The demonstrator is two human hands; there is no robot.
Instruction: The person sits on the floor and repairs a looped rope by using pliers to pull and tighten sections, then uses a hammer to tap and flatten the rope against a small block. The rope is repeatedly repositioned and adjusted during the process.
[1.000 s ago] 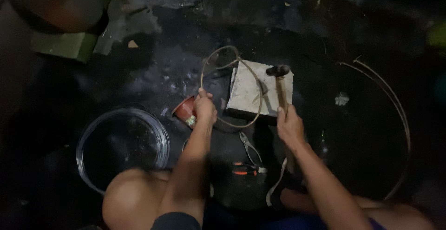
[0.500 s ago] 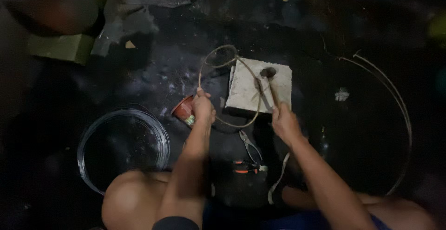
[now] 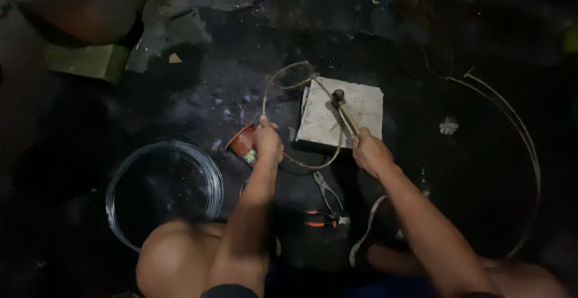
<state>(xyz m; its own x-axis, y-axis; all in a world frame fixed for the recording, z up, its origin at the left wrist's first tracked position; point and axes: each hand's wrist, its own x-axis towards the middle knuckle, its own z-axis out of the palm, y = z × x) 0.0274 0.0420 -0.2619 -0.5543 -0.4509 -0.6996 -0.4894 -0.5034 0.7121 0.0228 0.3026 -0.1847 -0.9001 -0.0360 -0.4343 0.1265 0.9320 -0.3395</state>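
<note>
My left hand (image 3: 268, 143) grips a loop of thin cane or wire (image 3: 283, 84) that curves over a grey stone block (image 3: 361, 108) on the dark floor. In my right hand (image 3: 370, 152) is a small hammer (image 3: 344, 110), held by its handle. The hammer's head rests down on the loop where it crosses the block. A small red-brown cup (image 3: 242, 144) lies on its side just left of my left hand.
A coil of shiny wire (image 3: 162, 192) lies at the lower left by my knee. Pliers with orange handles (image 3: 325, 211) lie between my arms. A large cane hoop (image 3: 518, 153) lies at the right. Green boards (image 3: 90, 60) sit at the upper left.
The hammer head has swung from the block's right part down to its upper middle, onto the loop. My left hand has stayed on the loop.
</note>
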